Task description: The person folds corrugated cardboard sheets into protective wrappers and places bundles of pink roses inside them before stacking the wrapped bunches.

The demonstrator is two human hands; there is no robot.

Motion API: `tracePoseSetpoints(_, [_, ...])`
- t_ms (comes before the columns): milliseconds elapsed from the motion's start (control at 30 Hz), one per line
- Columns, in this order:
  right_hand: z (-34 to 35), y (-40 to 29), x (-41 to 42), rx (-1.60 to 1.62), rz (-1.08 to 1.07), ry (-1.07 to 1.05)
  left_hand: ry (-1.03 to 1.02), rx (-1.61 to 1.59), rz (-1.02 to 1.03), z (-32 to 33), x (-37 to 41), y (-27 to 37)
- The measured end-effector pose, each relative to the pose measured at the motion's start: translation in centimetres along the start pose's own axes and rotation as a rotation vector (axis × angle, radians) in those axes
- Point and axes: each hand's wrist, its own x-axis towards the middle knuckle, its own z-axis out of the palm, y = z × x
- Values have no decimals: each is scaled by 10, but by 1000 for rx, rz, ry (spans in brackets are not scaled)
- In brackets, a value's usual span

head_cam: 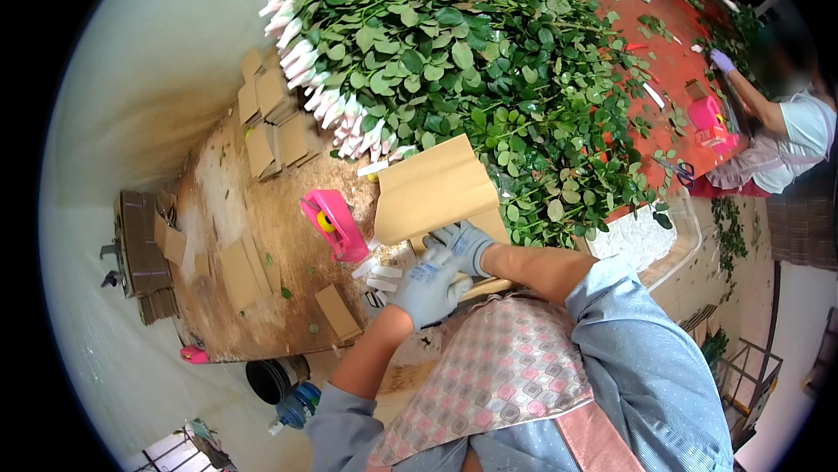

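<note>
My left hand (429, 287), in a grey glove, is at the table's near edge with its fingers curled. Just beyond it, my right hand (463, 244), in a matching glove, reaches across from the right. The two hands overlap in view, and their fingertips are partly hidden, so I cannot tell whether anything is between them. A stack of brown cardboard sheets (435, 190) lies right beyond my hands. More cardboard shows beneath and beside my right hand. Left of the stack stands a pink tape dispenser (334, 226) with a yellow core. Several white strips (383, 276) lie beside my left hand.
A large heap of leafy rose stems (445, 60) with white-wrapped heads (334, 105) covers the back. Cardboard piles (278, 125) stand at left. Scissors (681, 171) lie on the red table (681, 27), where a co-worker (785, 118) stands. A clear bin (687, 230) holds white pieces.
</note>
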Motion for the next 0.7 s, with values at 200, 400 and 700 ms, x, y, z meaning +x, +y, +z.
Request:
tracePoseSetpoints(200, [4,-2,1,35,127,-97,315,435,52,-6,53,-21])
tracePoseSetpoints(400, [9,3,7,-113,64,-230,-376,35,-320,-24,120,-50])
tracePoseSetpoints(700, [-11,-12,-1,-283,0,-147,-542,-691,-428,-13,152,-107])
